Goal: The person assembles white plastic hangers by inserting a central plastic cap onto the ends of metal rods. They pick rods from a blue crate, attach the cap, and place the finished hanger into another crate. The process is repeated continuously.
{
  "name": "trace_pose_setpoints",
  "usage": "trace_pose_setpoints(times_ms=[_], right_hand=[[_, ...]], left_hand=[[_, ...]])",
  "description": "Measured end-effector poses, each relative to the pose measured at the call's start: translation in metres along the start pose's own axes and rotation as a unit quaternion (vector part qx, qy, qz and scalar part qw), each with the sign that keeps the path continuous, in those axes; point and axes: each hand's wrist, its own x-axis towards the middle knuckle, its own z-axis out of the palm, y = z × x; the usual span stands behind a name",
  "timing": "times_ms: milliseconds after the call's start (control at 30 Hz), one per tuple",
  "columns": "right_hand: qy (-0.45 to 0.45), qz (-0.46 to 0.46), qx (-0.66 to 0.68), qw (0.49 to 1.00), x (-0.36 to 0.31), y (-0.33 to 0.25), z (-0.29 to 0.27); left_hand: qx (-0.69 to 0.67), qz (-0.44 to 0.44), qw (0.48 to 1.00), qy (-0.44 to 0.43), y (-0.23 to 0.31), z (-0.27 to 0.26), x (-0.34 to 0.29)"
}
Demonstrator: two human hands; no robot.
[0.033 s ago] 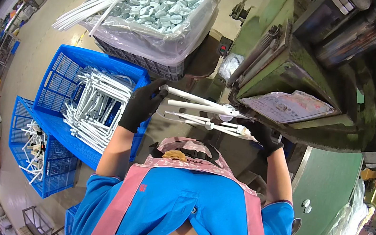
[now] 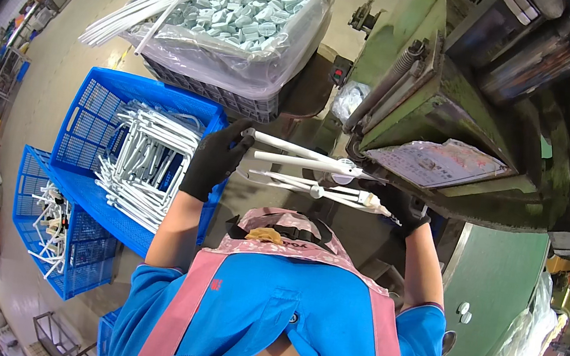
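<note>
One white tubular assembly [image 2: 302, 162] is being clamped between left hand [image 2: 216, 157] and right hand [image 2: 401, 206] at twelve o'clock, apparently mid-work, while similar pieces [image 2: 132, 189], finished or pending unclear, are being kept at ten o'clock.

White tubular frame [image 2: 302, 161]: mid-scene, held up off the floor, long parts running left to right. Far tube [image 2: 289, 146], smooth and straight, slants nearer toward the right. Middle tube [image 2: 280, 158] lies almost level; the two spread at left, close up at right. Round white fitting [image 2: 346, 165] where they meet. Near side: thinner white rods [image 2: 277, 178], close together, roughly lengthwise, small rounded joint [image 2: 316, 191] partway along. White end piece [image 2: 369, 200] at near right; extreme right end hidden.
</note>
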Motion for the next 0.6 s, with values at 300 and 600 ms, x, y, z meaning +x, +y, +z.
trace_pose_setpoints(times_ms=[300,600], right_hand=[[0.005,-0.003,0.129,0.992,0.007,-0.001,-0.008],[-0.069,-0.010,-0.176,0.982,0.002,0.029,-0.026]], left_hand=[[-0.006,0.031,0.999,0.005,-0.018,0.012,0.006],[-0.058,-0.034,0.998,0.020,-0.007,0.011,0.004]])
